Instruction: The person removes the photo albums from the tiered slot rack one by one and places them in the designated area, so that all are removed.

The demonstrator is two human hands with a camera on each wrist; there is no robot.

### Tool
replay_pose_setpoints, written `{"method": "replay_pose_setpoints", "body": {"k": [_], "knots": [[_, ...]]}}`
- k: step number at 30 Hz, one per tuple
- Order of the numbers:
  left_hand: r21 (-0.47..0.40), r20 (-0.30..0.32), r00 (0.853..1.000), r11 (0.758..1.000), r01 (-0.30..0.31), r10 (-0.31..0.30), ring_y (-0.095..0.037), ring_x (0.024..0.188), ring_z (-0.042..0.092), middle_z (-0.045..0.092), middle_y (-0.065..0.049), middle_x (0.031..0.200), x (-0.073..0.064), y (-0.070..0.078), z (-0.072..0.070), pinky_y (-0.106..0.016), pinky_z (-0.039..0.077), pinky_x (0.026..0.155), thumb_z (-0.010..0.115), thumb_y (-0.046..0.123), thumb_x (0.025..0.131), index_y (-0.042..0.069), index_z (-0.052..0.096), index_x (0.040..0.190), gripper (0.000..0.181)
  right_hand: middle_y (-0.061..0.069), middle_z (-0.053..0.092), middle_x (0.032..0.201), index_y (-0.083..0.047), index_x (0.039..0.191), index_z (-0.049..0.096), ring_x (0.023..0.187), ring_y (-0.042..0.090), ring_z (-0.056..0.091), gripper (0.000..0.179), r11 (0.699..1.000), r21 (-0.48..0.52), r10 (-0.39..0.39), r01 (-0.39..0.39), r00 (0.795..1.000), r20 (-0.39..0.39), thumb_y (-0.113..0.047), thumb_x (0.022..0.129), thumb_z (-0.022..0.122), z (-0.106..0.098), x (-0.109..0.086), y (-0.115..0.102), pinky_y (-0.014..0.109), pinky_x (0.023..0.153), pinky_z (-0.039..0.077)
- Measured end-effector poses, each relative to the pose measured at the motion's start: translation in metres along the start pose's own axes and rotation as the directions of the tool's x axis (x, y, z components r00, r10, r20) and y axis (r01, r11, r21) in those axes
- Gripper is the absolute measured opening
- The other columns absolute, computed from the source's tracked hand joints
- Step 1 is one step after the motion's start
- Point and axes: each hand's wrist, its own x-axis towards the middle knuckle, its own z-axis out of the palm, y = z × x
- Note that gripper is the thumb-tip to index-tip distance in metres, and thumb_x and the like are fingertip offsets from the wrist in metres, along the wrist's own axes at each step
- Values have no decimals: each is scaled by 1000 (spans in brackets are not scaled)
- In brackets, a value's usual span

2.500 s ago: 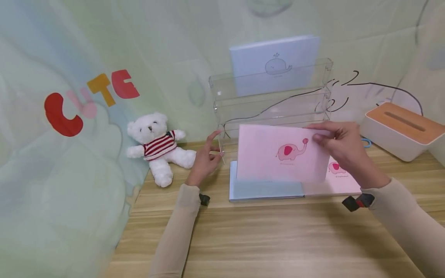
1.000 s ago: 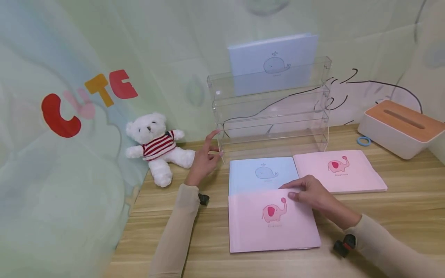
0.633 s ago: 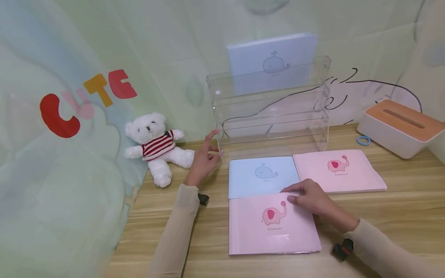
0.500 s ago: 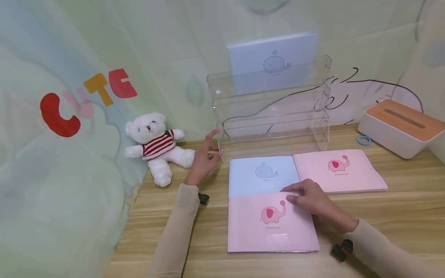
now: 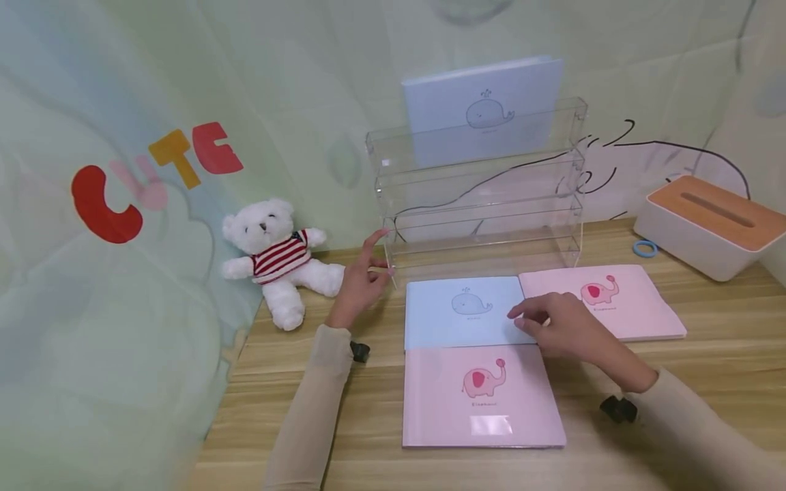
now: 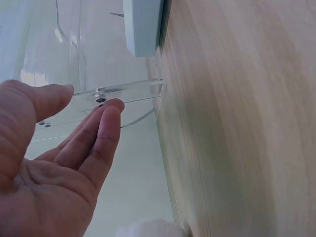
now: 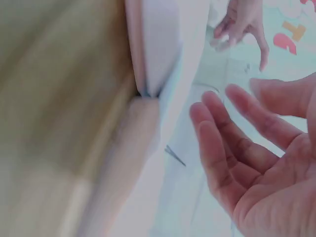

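My left hand (image 5: 359, 283) touches the left side panel of a clear acrylic display rack (image 5: 485, 235) with its fingertips. In the left wrist view, the thumb and fingers (image 6: 101, 140) lie at the panel's edge, apart from each other. My right hand (image 5: 568, 327) hovers over the right part of a light blue whale book (image 5: 436, 310), holding nothing; its fingers (image 7: 215, 158) are loosely bent in the right wrist view. A pink elephant book (image 5: 442, 402) lies flat in front of the blue one. Another pink elephant book (image 5: 552, 283) lies to the right, partly behind the right hand.
A second blue whale book (image 5: 442, 102) stands in the rack's top tier. A white teddy bear (image 5: 264, 228) in a striped shirt sits at left. At the back right are a tissue box (image 5: 681, 232) with an orange-brown lid and a blue ring (image 5: 645, 249).
My right hand has brought a pink elephant book from before the rack down to the table, let it go, and moved up and right over the blue book. The left hand stays at the rack.
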Motion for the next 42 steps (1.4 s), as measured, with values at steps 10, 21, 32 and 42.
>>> {"method": "replay_pose_setpoints", "body": {"k": [10, 21, 32, 42], "knots": [[3, -4, 1000, 1000, -27, 27, -31, 64, 71, 77, -22, 117, -1, -1, 0, -32, 49, 62, 67, 11, 105, 57, 26, 163, 84, 15, 78, 123, -10, 146, 61, 110, 31, 74, 40, 990, -15, -144, 143, 978, -150, -23, 108, 65, -53, 21, 3, 47, 94, 60], [64, -23, 995, 993, -96, 98, -23, 57, 61, 78, -20, 101, 1, -4, 3, -34, 49, 63, 62, 15, 110, 50, 25, 166, 76, 18, 70, 142, -15, 154, 54, 126, 19, 68, 50, 982, 28, -165, 186, 921, -354, -31, 108, 65, -115, 50, -9, 2, 95, 38], [70, -33, 996, 994, -85, 88, -34, 69, 73, 77, -22, 97, -1, -2, 5, -33, 53, 67, 62, 12, 109, 47, 24, 169, 78, 14, 52, 164, -25, 164, 39, 140, 18, 55, 61, 972, 68, -186, 227, 908, -376, -31, 109, 63, -164, 70, -11, 8, 103, 36], [75, -22, 997, 995, -70, 72, -33, 73, 74, 78, -19, 101, -1, -1, 3, -36, 54, 71, 61, 15, 110, 54, 24, 167, 78, 7, 26, 180, -23, 171, 23, 164, 38, 29, 73, 976, 82, -153, 201, 905, -397, -30, 109, 61, -189, 98, -9, 63, 133, 19]]}}
